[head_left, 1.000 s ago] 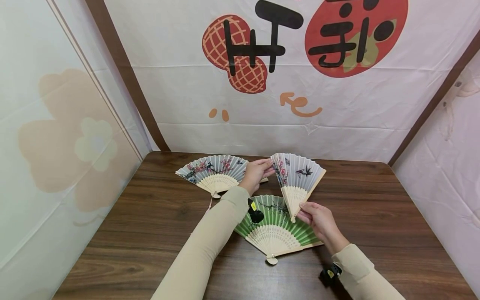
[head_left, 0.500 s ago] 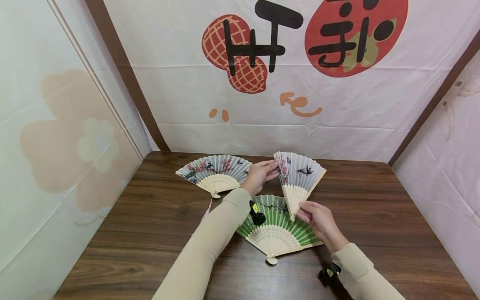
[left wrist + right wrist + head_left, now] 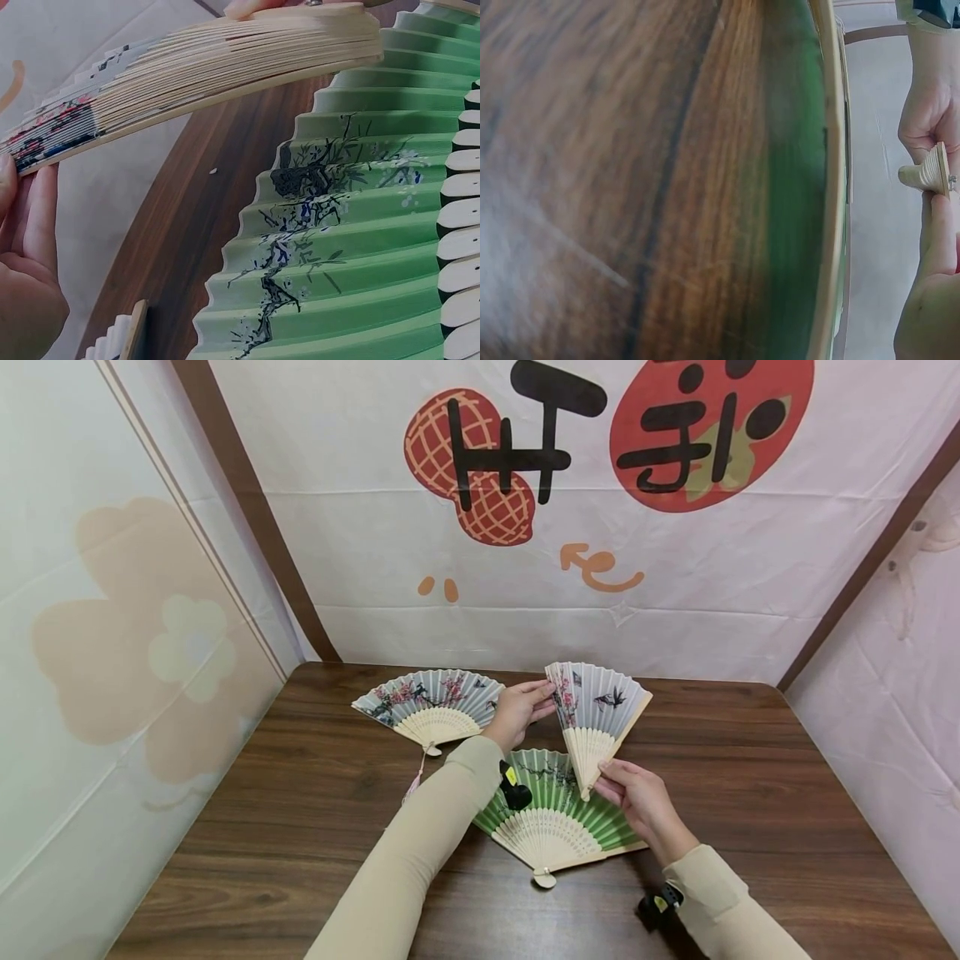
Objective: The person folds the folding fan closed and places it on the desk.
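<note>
Leftmost, near the far left edge of the desk [image 3: 247, 827], a pale blue fan [image 3: 431, 706] lies fully spread and flat, a tassel trailing from its pivot; no hand touches it. Just right of it the left hand [image 3: 517, 712] pinches the outer guard of a half-open white fan [image 3: 597, 714] at its top corner, fingers straight along the folded leaf [image 3: 37, 217], thumb on the other side. That fan is held above the desk's middle, tilted, over a green fan [image 3: 555, 814] that lies spread flat towards the near edge. The right hand [image 3: 637, 802] pinches the white fan's pivot end, fingertips curled round the rivet [image 3: 930, 174].

By its look the white fan is very light, and fragile: thin bamboo slats, pleated paper that would likely crease or tear under pressure. The slats seem smooth and may slip. The stiffer outer guards and the pivot appear the safest places to hold, as both hands do now.

No containers are in view; the fans rest on bare wood.
</note>
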`<state>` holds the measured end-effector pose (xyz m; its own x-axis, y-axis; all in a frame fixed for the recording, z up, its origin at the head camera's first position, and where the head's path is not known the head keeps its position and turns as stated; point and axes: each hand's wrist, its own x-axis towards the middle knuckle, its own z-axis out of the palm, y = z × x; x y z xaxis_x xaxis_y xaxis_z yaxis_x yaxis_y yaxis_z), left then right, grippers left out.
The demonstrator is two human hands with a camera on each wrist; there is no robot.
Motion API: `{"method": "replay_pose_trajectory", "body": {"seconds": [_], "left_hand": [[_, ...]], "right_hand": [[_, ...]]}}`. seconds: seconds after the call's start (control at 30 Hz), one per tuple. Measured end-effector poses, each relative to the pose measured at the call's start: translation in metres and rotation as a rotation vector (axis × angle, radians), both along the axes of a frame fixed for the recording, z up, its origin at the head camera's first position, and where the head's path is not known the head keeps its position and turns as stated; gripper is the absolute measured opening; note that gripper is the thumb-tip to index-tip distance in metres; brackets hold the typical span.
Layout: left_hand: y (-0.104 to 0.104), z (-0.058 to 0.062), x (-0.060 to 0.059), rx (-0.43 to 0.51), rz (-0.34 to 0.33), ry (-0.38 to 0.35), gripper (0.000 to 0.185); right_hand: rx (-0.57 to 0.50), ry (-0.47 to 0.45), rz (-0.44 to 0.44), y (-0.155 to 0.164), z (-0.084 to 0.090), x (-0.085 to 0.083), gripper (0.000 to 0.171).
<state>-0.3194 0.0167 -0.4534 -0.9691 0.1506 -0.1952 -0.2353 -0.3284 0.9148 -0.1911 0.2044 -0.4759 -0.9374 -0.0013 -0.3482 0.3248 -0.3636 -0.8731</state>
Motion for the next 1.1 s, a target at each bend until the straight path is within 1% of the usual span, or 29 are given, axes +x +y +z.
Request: {"method": "replay_pose_trajectory", "body": {"seconds": [0.4, 0.7, 0.93, 1.1], "left_hand": [[-0.0004, -0.0009, 0.0003, -0.013, 0.002, -0.011, 0.032], [0.0002, -0.0015, 0.0007, -0.011, 0.005, -0.016, 0.031], [0.0014, -0.0006, 0.0015, -0.007, 0.007, -0.024, 0.031], [0.0014, -0.001, 0.0017, -0.018, -0.002, -0.023, 0.031]], "right_hand": [[0.004, 0.008, 0.029, -0.0007, 0.0022, 0.0003, 0.039], [0.039, 0.012, 0.019, -0.0019, 0.0023, -0.0006, 0.035], [0.037, 0.014, 0.01, -0.0033, 0.0036, 0.0003, 0.035], [0.039, 0.013, 0.019, -0.0036, 0.0041, 0.0006, 0.034]]}}
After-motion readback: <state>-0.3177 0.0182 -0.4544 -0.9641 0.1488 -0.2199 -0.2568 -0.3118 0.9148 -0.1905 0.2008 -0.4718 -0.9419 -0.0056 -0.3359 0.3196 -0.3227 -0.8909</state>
